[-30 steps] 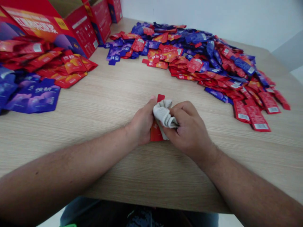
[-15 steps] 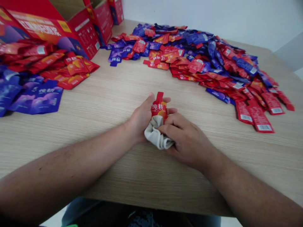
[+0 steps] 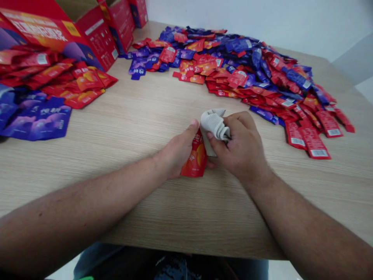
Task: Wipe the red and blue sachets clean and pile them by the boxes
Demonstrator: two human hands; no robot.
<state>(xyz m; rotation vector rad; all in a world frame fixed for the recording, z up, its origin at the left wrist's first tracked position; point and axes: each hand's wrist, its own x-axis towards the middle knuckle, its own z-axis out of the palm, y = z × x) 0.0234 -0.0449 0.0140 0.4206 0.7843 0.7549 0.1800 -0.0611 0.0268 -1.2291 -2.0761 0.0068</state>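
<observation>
A red pouch with orange fruit printing stands tilted over the table in front of me. My left hand grips it, with the thumb along its left edge and part of the fingers hidden behind it. In my right hand is a bunched, light grey ribbed cloth. The cloth lies against the upper right part of the pouch and covers its top end.
A large heap of red and purple pouches curves across the back and right. At left, sorted piles of red pouches and purple pouches lie before open red boxes. A white wall bounds the table's far side.
The cloth has moved up and right, from the pouch's lower part to its upper end, with my right hand. The pouch's lower half now shows. My left hand still grips it.
</observation>
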